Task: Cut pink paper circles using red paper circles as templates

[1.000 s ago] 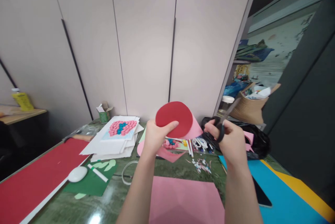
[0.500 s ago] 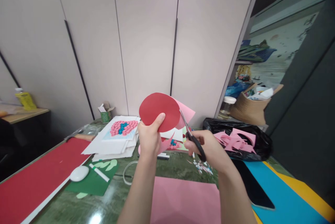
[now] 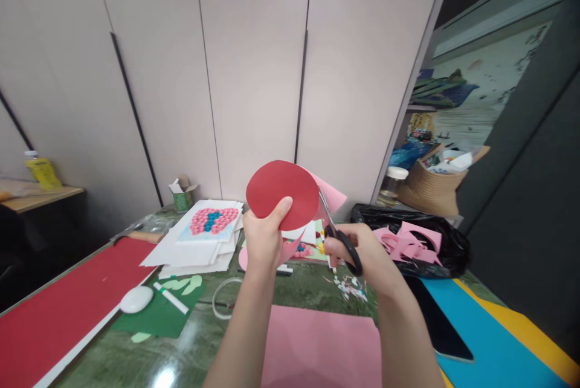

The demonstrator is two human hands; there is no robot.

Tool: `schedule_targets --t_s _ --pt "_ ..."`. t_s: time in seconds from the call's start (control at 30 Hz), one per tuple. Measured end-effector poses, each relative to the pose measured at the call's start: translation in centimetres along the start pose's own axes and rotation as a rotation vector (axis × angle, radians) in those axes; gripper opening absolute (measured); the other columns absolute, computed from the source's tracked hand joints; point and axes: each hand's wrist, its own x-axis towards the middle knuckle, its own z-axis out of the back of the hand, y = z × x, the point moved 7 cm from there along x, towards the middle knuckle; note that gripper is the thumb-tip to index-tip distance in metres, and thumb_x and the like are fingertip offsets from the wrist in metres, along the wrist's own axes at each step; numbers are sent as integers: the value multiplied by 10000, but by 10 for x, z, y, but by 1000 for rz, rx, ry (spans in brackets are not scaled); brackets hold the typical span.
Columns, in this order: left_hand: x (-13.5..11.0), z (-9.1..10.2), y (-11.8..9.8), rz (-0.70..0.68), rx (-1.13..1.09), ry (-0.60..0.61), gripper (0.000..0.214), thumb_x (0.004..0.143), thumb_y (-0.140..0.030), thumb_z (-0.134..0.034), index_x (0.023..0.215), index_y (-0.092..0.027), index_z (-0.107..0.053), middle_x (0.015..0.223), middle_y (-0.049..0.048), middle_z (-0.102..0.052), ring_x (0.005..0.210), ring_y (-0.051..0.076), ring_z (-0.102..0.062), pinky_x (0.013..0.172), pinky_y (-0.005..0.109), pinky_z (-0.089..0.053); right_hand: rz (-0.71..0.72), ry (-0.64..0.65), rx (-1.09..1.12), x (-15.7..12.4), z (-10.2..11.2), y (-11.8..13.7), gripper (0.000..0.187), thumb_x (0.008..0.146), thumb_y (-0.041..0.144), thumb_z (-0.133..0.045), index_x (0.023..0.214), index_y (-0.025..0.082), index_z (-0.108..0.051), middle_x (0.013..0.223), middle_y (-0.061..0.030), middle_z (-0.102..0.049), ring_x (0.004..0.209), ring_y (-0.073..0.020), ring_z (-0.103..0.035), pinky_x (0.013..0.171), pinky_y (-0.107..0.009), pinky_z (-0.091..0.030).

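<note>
My left hand (image 3: 263, 237) grips a round red paper disc (image 3: 281, 191) by its lower edge, thumb lying across its face. Behind the disc a sheet of pink paper (image 3: 333, 196) sticks out at the right, and a pink strip (image 3: 292, 248) hangs below. My right hand (image 3: 362, 249) is closed on black-handled scissors (image 3: 347, 248); their blades point up and lie along the disc's right edge, against the pink paper. How far the blades are apart is hard to make out.
A larger pink sheet (image 3: 321, 345) lies on the green table (image 3: 203, 358). Paper scraps (image 3: 351, 288) lie under my right hand. Red paper (image 3: 77, 309), a computer mouse (image 3: 136, 299) and stacked white sheets (image 3: 190, 252) are left. A black bag (image 3: 457, 252) holding pink offcuts, a tablet (image 3: 437, 321) and blue paper (image 3: 489, 327) are right.
Both hands have shifted slightly to the right together with the disc, the pink paper and the scissors. The scissors still lie at the disc's right edge.
</note>
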Motion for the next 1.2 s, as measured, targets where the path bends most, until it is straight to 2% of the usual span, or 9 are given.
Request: schedule_targets --t_s 0.13,0.23,0.47,0.73,1.2 --pt "-3 -1 3 35 102 -14 300 570 -264 -747 815 -107 -676 814 78 -709 838 218 -645 767 309 -511 23 -32 22 1 3 2 310 732 344 -562 500 142 -519 493 4 -507 464 -88 -397 432 -202 -295" --pt "-4 -3 3 45 131 2 272 570 -270 -749 769 -98 -680 793 80 -707 782 207 -650 740 303 -516 18 -42 33 1 4 2 303 716 342 -582 501 142 -510 492 5 -507 471 -90 -397 443 -206 -299" --pt "-4 2 -1 33 176 -20 268 562 -278 -756 755 -105 -687 741 73 -702 767 210 -651 737 310 -518 29 -75 4 1 5 2 304 708 329 -599 490 144 -495 491 10 -475 482 -92 -388 450 -213 -289" --pt "-6 -1 -5 12 175 5 286 570 -267 -756 790 -98 -690 793 92 -708 740 207 -651 717 319 -522 34 -117 -30 2 6 -3 257 710 237 -570 492 146 -468 477 30 -432 465 -78 -352 451 -215 -258" --pt "-6 2 -8 -8 212 5 308 565 -281 -756 803 -96 -692 807 98 -709 767 221 -650 722 331 -521 14 -141 -53 2 8 -5 263 682 237 -542 457 152 -436 462 41 -369 460 -77 -314 439 -217 -234"
